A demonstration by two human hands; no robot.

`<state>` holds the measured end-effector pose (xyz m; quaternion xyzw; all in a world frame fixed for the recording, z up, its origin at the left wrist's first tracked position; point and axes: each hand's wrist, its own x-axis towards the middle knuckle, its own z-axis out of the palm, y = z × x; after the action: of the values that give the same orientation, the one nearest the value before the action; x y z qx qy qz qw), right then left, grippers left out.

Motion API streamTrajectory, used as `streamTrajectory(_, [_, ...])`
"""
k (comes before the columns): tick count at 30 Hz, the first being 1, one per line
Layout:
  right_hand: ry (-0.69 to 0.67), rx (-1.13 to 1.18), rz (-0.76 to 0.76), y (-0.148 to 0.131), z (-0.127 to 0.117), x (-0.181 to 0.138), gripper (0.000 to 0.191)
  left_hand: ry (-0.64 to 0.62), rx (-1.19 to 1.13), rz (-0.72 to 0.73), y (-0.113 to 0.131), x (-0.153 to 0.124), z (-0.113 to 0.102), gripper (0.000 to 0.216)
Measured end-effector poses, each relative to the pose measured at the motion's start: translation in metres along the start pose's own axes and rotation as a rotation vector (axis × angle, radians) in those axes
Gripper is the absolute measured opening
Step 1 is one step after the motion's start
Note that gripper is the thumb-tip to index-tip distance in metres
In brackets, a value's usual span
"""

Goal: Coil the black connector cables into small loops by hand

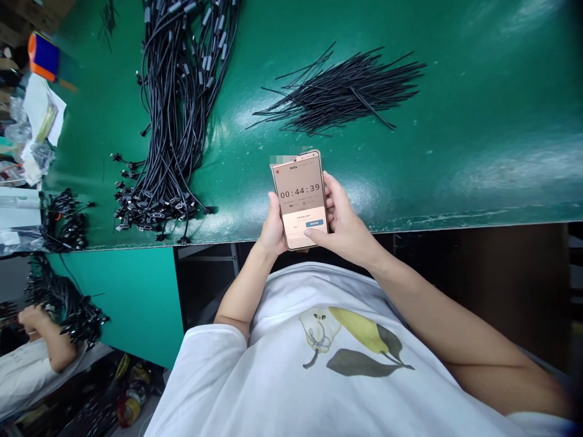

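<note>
A phone (pixel 301 198) with a timer reading 00:44:39 on its screen is held over the near edge of the green table (pixel 455 121). My left hand (pixel 272 229) is closed round the phone's left side and back. My right hand (pixel 345 221) cups its right edge, with the thumb resting on a blue button low on the screen. Further up the table lies a pile of thin black ties (pixel 346 91). A large bundle of black cables with connectors (pixel 175 115) stretches along the left.
A smaller clump of cables (pixel 66 220) lies at the table's left edge, near plastic bags and papers (pixel 39 121) and an orange-and-blue object (pixel 43 56). Another person's hand (pixel 31 317) holds cables at the lower left.
</note>
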<state>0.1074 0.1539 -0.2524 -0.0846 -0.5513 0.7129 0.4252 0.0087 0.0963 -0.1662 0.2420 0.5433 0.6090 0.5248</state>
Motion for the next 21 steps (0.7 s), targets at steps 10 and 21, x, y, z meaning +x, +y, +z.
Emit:
streamTrajectory(10, [0.0, -0.015, -0.039, 0.004, 0.0, 0.0, 0.106, 0.033, -0.02, -0.004, -0.002, 0.0, -0.001, 0.087])
streamTrajectory(21, [0.058, -0.079, -0.003, -0.004, 0.009, -0.001, 0.107, 0.052, -0.011, 0.031, -0.002, -0.001, -0.002, 0.084])
